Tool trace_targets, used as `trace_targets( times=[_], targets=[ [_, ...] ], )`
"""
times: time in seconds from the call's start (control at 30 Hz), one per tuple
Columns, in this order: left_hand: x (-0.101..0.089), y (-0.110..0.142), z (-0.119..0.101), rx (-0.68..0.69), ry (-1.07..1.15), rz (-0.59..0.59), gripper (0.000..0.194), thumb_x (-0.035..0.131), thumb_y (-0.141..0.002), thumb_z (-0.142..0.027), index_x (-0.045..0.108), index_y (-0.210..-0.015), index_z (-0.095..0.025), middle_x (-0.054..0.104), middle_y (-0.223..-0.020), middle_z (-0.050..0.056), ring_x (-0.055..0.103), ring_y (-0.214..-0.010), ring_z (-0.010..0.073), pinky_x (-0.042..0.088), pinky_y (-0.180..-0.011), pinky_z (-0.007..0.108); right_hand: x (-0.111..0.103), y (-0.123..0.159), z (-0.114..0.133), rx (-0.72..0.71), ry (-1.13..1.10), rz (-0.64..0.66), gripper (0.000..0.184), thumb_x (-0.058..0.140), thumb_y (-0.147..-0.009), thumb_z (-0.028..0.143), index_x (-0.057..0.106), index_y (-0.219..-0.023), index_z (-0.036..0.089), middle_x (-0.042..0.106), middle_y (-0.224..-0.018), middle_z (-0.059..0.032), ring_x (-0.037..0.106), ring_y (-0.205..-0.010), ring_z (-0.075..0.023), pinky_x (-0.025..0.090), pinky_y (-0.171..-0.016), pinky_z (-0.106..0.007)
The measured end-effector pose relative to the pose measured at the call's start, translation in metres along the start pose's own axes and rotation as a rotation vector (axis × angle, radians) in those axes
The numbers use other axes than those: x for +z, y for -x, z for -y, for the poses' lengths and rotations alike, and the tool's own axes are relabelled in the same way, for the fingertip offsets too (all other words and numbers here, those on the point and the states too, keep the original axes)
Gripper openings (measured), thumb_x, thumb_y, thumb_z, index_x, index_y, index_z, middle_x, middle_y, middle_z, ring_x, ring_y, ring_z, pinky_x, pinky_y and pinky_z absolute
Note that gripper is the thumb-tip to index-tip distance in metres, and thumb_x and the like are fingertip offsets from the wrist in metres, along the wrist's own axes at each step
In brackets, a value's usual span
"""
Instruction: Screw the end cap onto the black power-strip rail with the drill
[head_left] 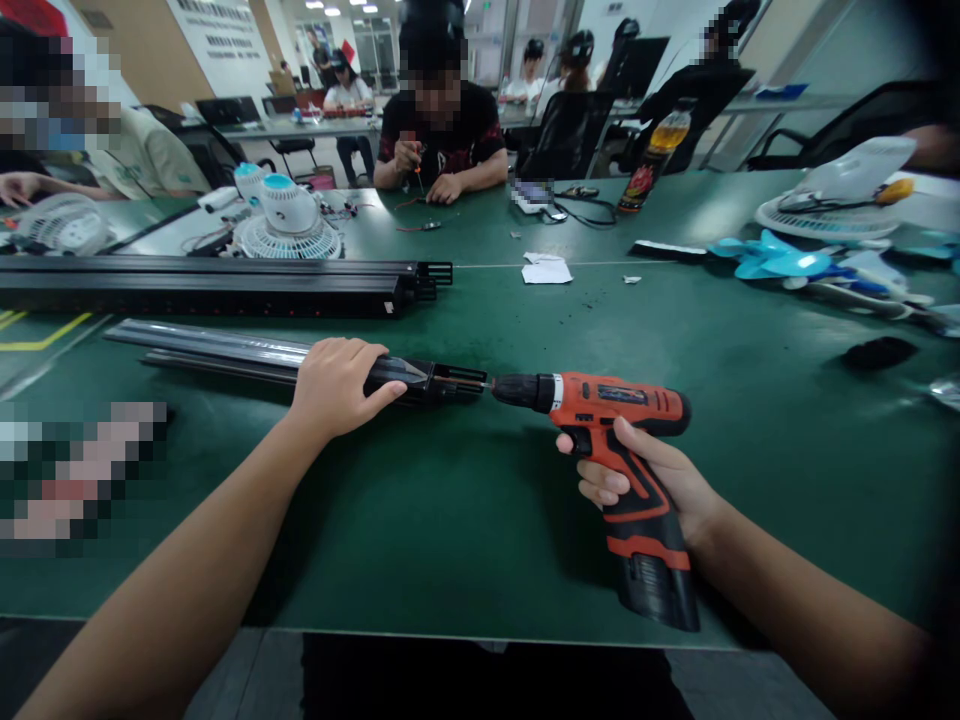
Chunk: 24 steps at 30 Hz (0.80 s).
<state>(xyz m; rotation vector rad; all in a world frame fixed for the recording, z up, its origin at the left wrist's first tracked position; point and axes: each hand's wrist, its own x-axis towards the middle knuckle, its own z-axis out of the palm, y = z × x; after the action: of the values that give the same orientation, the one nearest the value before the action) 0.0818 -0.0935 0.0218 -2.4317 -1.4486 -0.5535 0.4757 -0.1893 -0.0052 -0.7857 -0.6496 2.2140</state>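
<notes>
My right hand (pixel 660 470) is wrapped round the handle of an orange and black cordless drill (pixel 619 400), a finger by its trigger. The drill lies level and points left, its bit meeting the slotted end of a long black bar-shaped part (pixel 225 350). Whether the bit sits in a screw is too small to tell. Over the top of that part, near the same end, my left hand (pixel 337 385) is closed, thumb on the near side. The part rests on the green table (pixel 450 540).
Several similar black bars (pixel 202 285) lie just beyond. White fan parts (pixel 289 220) stand back left, blue fan blades (pixel 780 258) at right. White paper (pixel 546 268) and a bottle (pixel 656 155) are farther back. Across the table a person (pixel 442 130) holds a screwdriver.
</notes>
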Motion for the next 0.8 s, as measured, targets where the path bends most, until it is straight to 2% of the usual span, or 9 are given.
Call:
trace_targets(
  times=[0.23, 0.53, 0.8],
  targets=[
    [0.0003, -0.0002, -0.0002, -0.007, 0.001, -0.008, 0.066, 0.040, -0.096, -0.072, 0.073, -0.118, -0.020, 0.075, -0.102, 0.014, 0.067, -0.097, 0.0362, 0.048, -0.092, 0.053, 0.0012, -0.0004, 0.0013, -0.010, 0.081, -0.002, 0.047, 0.070, -0.090, 0.061, 0.070, -0.106, 0.017, 0.040, -0.057, 0.0057, 0.038, -0.054, -0.0121, 0.040, -0.054, -0.027],
    [-0.0001, -0.0001, 0.0003, -0.010, -0.011, 0.008, 0.069, 0.038, -0.096, -0.074, 0.074, -0.112, -0.018, 0.075, -0.101, 0.016, 0.067, -0.095, 0.0360, 0.048, -0.090, 0.051, 0.0036, 0.0005, 0.0014, 0.016, 0.019, 0.032, 0.046, 0.075, -0.088, 0.058, 0.070, -0.105, 0.016, 0.037, -0.056, 0.0069, 0.040, -0.054, -0.0106, 0.039, -0.054, -0.023],
    [0.0012, 0.0003, 0.0001, -0.002, -0.006, -0.010, 0.067, 0.037, -0.097, -0.075, 0.074, -0.113, -0.021, 0.076, -0.103, 0.014, 0.067, -0.097, 0.0350, 0.048, -0.092, 0.051, 0.0050, 0.0003, 0.0017, -0.008, 0.069, 0.000, 0.047, 0.073, -0.088, 0.060, 0.069, -0.104, 0.016, 0.035, -0.056, 0.0071, 0.038, -0.054, -0.0119, 0.040, -0.053, -0.025]
  ],
)
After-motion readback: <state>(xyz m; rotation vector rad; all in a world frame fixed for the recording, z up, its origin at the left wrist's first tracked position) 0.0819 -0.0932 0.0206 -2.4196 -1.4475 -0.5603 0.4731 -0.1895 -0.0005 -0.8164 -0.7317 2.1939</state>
